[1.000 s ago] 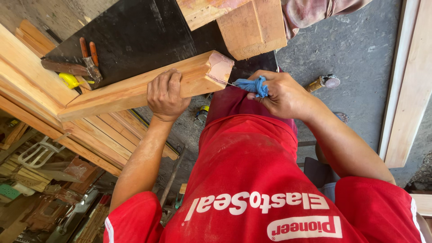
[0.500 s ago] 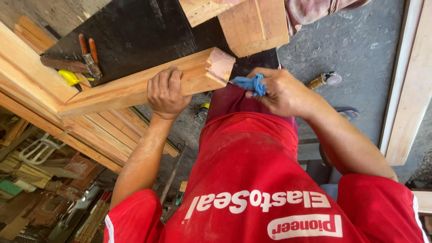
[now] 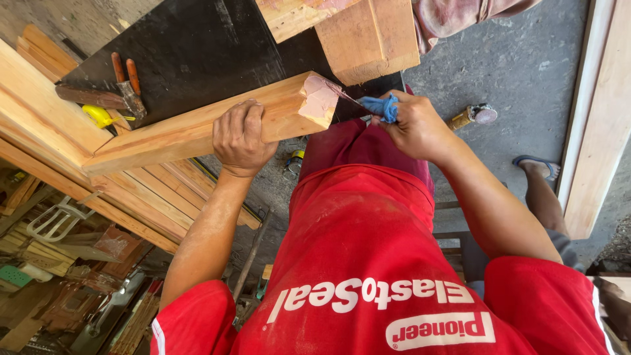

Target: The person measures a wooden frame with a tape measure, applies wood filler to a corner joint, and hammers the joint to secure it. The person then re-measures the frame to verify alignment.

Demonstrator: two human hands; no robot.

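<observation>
At the centre of the head view, a wooden beam ran from the stacked timber at the left toward the person's chest, its cut end coated with a pinkish filler. The left hand lay over the top of the beam just behind that end, fingers curled together and clamped on the wood. The right hand was held just beside the coated end, its fingers closed on a blue-handled tool; a thin blade reached from the handle to the filler and touched the end face. Whether the tool was a putty knife or a scraper could not be told.

Behind the beam lay a black board, and on its left edge rested pliers with 2 orange handles beside a yellow object. Above the hands, a second block of pale wood projected into view, with a reddish cloth next to it. On the grey concrete floor to the right stood a small can lying on its side, well apart from the hands. A foot in a sandal showed near a long pale plank at the right edge. The person wore a red shirt.
</observation>
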